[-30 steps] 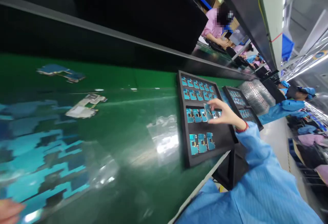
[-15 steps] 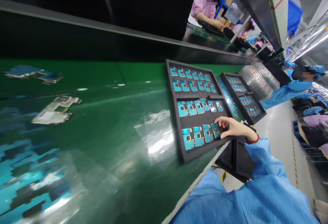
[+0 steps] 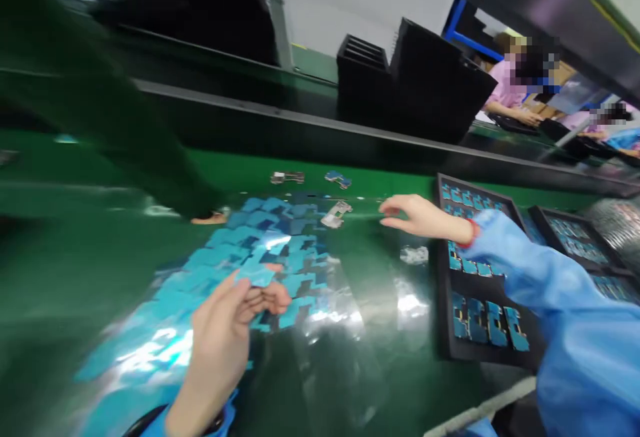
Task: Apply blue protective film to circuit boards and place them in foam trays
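A heap of small blue circuit boards (image 3: 280,237) lies on the green belt (image 3: 90,250) under clear film. My left hand (image 3: 235,323) hovers over the near side of the heap, its fingers pinched on one blue board (image 3: 256,277). My right hand (image 3: 417,217) reaches leftward above the belt, between the heap and a black tray (image 3: 443,303), fingers stretched out with nothing in them. The tray holds rows of blue boards (image 3: 485,323). My right sleeve covers part of it.
Another person's dark sleeve (image 3: 120,130) crosses from the upper left, their hand (image 3: 207,218) touching the heap's far edge. Loose boards (image 3: 336,213) lie beyond the heap. A second tray (image 3: 575,237) sits further right. Black tray stacks (image 3: 415,83) stand behind the belt. Co-workers sit far right.
The view has swung left. My right hand has left the tray's lower row and moved left over the belt. My left hand has come into view holding a blue board.
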The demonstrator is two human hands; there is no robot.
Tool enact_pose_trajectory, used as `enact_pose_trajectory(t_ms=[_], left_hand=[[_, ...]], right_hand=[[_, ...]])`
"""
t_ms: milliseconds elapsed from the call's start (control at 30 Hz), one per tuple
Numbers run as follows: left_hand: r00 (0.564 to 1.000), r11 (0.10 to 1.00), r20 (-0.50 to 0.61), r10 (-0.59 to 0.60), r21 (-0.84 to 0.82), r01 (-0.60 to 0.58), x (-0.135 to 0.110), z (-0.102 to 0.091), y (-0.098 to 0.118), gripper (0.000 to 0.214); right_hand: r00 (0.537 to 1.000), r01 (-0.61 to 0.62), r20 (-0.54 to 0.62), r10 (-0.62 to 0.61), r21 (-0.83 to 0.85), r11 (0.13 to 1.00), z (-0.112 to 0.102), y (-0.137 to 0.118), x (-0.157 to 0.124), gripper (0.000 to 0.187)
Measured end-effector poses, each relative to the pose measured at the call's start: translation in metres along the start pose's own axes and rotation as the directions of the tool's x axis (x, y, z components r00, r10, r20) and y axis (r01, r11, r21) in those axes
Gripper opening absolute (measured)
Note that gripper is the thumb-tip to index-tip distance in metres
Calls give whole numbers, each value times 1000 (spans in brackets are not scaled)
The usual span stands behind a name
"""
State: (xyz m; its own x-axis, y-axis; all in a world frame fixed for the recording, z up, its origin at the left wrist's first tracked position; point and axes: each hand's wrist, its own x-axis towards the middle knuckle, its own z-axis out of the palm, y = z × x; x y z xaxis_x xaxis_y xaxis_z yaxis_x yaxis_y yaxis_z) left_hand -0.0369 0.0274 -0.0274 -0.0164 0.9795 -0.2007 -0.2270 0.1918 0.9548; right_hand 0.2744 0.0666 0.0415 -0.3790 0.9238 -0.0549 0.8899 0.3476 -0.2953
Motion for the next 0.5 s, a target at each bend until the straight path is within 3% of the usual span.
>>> enact_pose_trajectory(t_ms=[100, 200, 333, 500], left_hand=[[1000, 1000, 1, 26, -14, -26, -2, 8, 9, 33], [999, 999, 8, 42, -24, -42, -4, 10, 12, 35], [998, 999, 36, 43, -31, -42, -6, 7, 10, 37], [997, 998, 56, 54, -23, -52, -7, 8, 8, 35]], right_hand=[[987, -158, -54, 154, -83, 984, 21, -19, 98, 37], [946, -317, -103, 306, -112, 942, 35, -13, 151, 35], [902, -428, -85, 423, -57, 902, 41, 17, 168, 29], [911, -406, -13, 411, 135, 904, 36, 40, 168, 21]])
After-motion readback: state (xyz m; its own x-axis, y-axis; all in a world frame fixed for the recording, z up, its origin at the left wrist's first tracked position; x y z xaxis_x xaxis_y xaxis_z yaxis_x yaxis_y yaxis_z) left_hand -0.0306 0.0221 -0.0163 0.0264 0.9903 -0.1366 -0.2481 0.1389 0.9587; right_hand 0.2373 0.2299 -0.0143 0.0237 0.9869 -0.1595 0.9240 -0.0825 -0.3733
